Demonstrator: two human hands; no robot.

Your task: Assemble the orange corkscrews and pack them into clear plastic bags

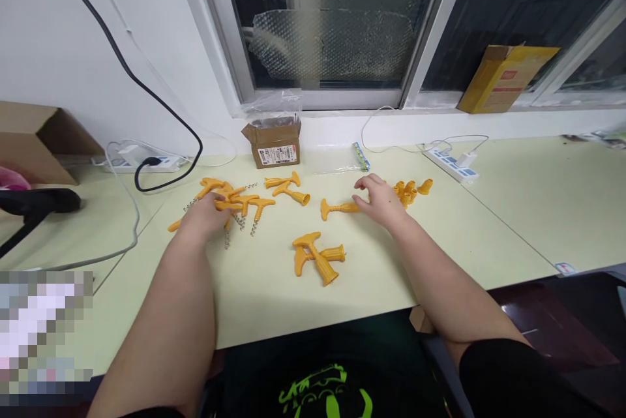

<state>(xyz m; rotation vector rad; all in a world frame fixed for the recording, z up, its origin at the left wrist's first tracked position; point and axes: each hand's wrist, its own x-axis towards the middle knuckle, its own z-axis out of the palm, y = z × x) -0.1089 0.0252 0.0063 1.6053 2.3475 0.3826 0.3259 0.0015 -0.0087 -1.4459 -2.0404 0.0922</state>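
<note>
My left hand (201,217) is at the left pile, its fingers closed round the yellow handle of a corkscrew (225,205); part of the grip is hidden. Loose yellow corkscrews (263,207) with bare metal spirals lie about it. My right hand (380,201) hovers with thumb and fingers apart, holding nothing, beside a corkscrew fitted with its bell-shaped sleeve (340,208). Just beyond that hand stand several yellow bell-shaped sleeves (405,191). Two sleeved corkscrews (320,260) lie crossed at the front middle, and two more (292,192) lie further back.
A small open cardboard box (276,144) stands by the wall, with a clear plastic bag (335,160) beside it. Power strips (450,165) and cables lie along the back. A black cable (186,123) hangs at left, near a larger carton (29,137). A yellow packet (506,79) leans on the window.
</note>
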